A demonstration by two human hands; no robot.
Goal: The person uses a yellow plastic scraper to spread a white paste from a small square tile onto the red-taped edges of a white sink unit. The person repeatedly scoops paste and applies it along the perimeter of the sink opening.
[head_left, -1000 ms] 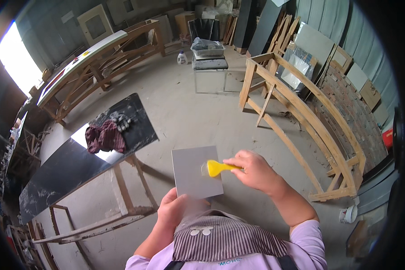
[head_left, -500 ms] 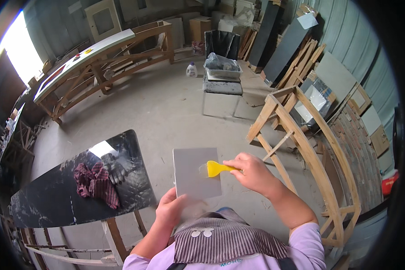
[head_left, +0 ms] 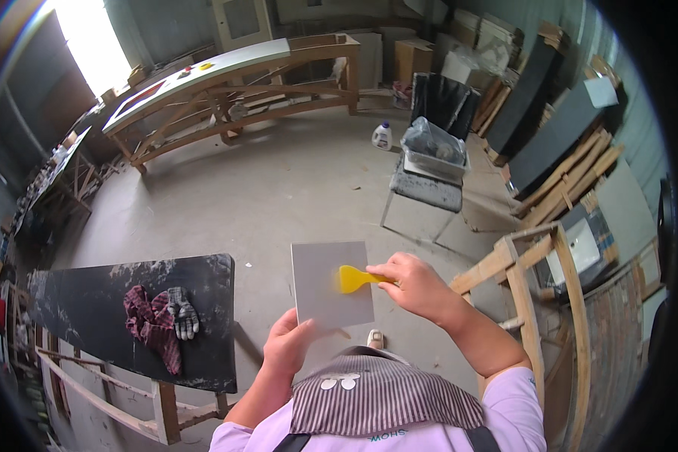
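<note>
My left hand (head_left: 288,343) is closed on the lower left corner of a flat grey rectangular panel (head_left: 316,282), held out in front of my striped apron. My right hand (head_left: 412,285) grips the handle of a yellow plastic scraper (head_left: 352,279). The scraper's wide blade lies against the right part of the panel's face and looks slightly blurred. What the panel is made of I cannot tell.
At left a black slab (head_left: 90,294) on a wooden frame bears a checked cloth (head_left: 149,324) and a grey glove (head_left: 183,310). A wooden trestle (head_left: 523,286) stands at right. Ahead are a chair (head_left: 426,188) with a plastic-wrapped tray, a white jug (head_left: 382,136) and a long workbench (head_left: 233,90).
My view has turned left, so the bench, chair and trestle sit farther right. The scraper has moved slightly left on the panel. Both hands keep their holds. A shoe now shows below.
</note>
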